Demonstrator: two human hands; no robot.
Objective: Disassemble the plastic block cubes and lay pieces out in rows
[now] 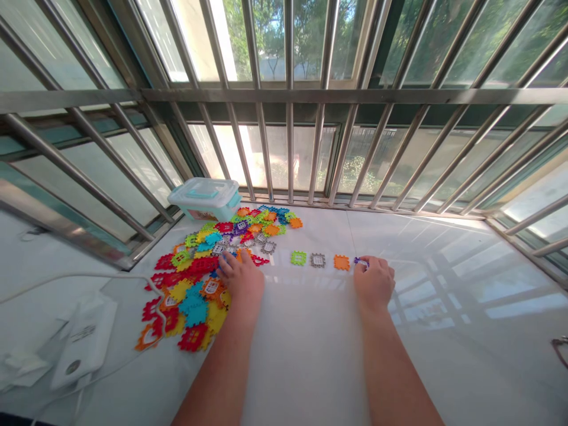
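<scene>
My right hand [374,283] has its fingers closed on a purple building tile [361,263] at the right end of a row on the white ledge. Left of it in that row lie an orange tile [341,262], a grey tile [318,260] and a green tile [299,258], spaced apart. My left hand [243,280] rests at the right side of a pile of colourful notched tiles [195,305], fingers spread over several of them. Part of the pile under that hand is hidden.
A lidded pale-green plastic box [206,200] stands behind the pile against the metal window bars [289,148]. At the left lie a white power strip [84,340] and a white cable [153,285] that runs over the pile's edge. A crumpled white tissue [22,367] lies beside the strip.
</scene>
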